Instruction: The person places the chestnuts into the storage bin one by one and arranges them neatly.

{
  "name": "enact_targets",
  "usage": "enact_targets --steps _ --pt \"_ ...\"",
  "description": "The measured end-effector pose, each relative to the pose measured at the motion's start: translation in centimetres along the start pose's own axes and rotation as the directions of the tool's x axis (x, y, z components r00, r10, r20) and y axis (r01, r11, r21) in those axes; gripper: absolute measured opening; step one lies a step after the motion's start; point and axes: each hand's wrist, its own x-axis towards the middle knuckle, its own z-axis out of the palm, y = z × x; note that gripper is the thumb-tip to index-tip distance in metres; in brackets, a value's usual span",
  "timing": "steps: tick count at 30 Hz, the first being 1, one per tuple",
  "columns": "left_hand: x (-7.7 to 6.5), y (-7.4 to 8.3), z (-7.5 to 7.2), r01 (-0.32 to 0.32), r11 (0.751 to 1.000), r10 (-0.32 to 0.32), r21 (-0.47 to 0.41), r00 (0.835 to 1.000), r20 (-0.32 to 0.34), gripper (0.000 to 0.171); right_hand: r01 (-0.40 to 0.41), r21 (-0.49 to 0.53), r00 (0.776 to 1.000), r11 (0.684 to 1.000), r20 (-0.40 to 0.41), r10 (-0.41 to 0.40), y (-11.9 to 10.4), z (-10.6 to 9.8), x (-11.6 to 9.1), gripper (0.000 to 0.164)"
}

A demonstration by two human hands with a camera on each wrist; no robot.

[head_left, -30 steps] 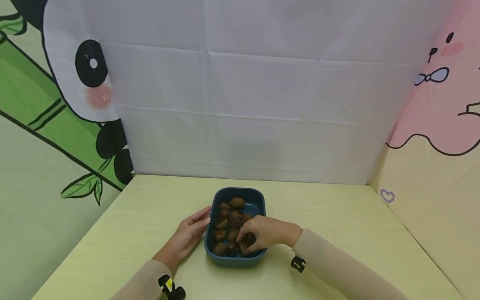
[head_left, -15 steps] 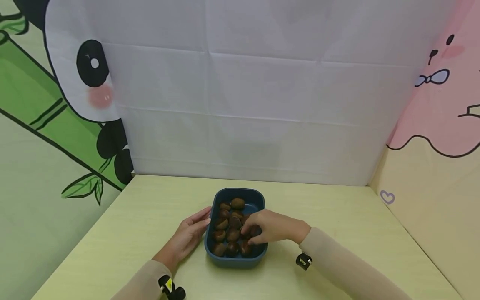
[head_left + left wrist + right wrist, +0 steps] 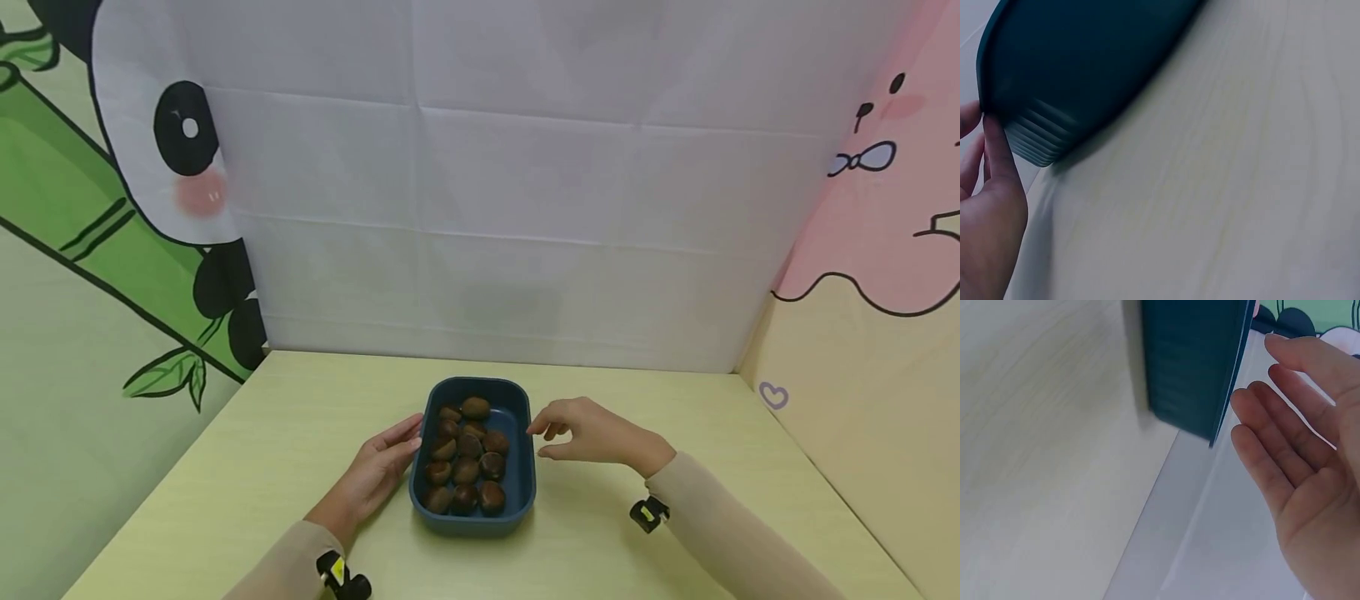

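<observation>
A dark blue rectangular box (image 3: 472, 526) stands on the pale table and holds several brown chestnuts (image 3: 466, 472), gathered mostly in its left and middle part. My left hand (image 3: 372, 479) rests its extended fingers and thumb against the box's left side. In the left wrist view, its fingertips touch the box (image 3: 1085, 69) near a corner. To the right of the box, my right hand (image 3: 592, 433) hovers with loosely bent fingers and holds nothing. The right wrist view has that hand's palm (image 3: 1316, 506) bare, with the fingertips just apart from the box wall (image 3: 1191, 369).
The pale yellow table (image 3: 300, 417) runs back to a white cloth backdrop (image 3: 487, 208). A panda and bamboo print (image 3: 183, 125) covers the left side, and a pink cartoon panel (image 3: 892, 217) the right. Each wrist carries a small black device.
My right hand has risen out of the box and moved right, past its rim, uncovering the chestnuts beneath it. The left hand and the box have stayed in place.
</observation>
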Motion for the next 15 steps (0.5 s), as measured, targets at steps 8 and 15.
enact_targets --steps 8,15 --pt "0.1 0.3 0.1 0.008 0.999 -0.009 0.041 1.000 0.020 0.058 -0.105 -0.010 0.990 0.994 -0.093 0.104 2.5 -0.9 -3.7 0.027" --pt "0.3 0.8 0.0 0.009 0.992 -0.013 0.124 0.999 0.029 0.058 -0.166 0.014 0.976 0.986 -0.144 0.166 4.5 -0.6 -6.3 0.031"
